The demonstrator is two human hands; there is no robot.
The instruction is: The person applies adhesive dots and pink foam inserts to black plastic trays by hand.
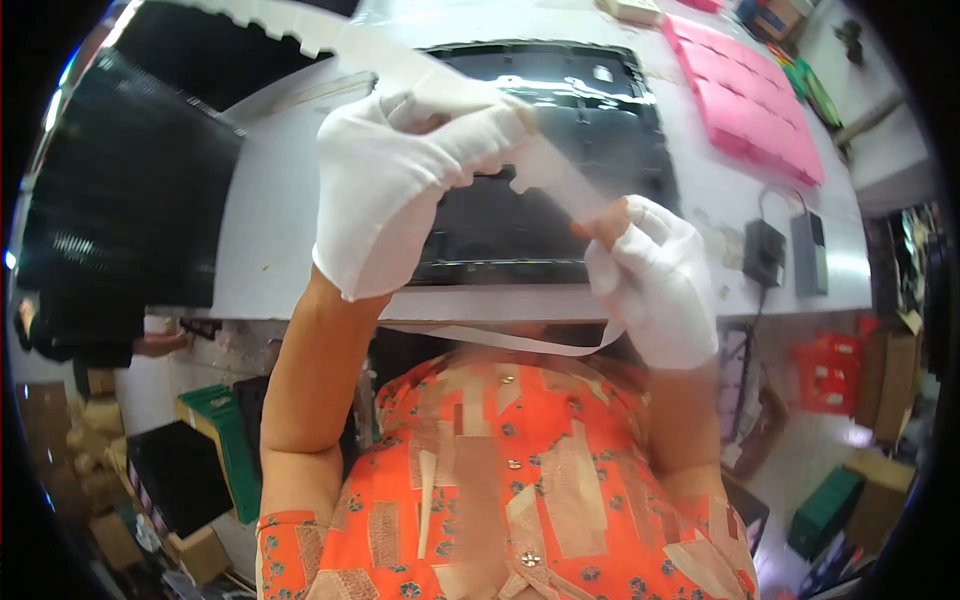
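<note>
Left grip (400, 185), white-gloved with bare fingertips: thumb and fingers pressed together, pinching a white strip (562, 182). Right grip (655, 275), gloved the same, pinches the strip further along, thumb against finger. Strip is in the air between the two, slanting down to the right; it looks to run on past the left grip to the upper left, with notches along one edge. Thin pale band (500, 341) hangs below the right grip, curving back left in front of the torso; can't tell if same piece.

Handling, my call: light, thin, flexible, a bit see-through; likely to curl or crease, maybe slick on glove fabric. Best hold: flat pinch with bare fingertips near each end of the working span, light tension, clear of the notches, which could tear.

Below the hands: glossy black panel (500, 238) flat on the white tabletop (268, 215). Left: large dark sheet (120, 190). Right: pink padded pack (745, 105), black adapter (764, 252) with cable, slim dark box (809, 250) beside it. Past the tabletop: red plastic item (830, 372), cardboard cartons (893, 375).
</note>
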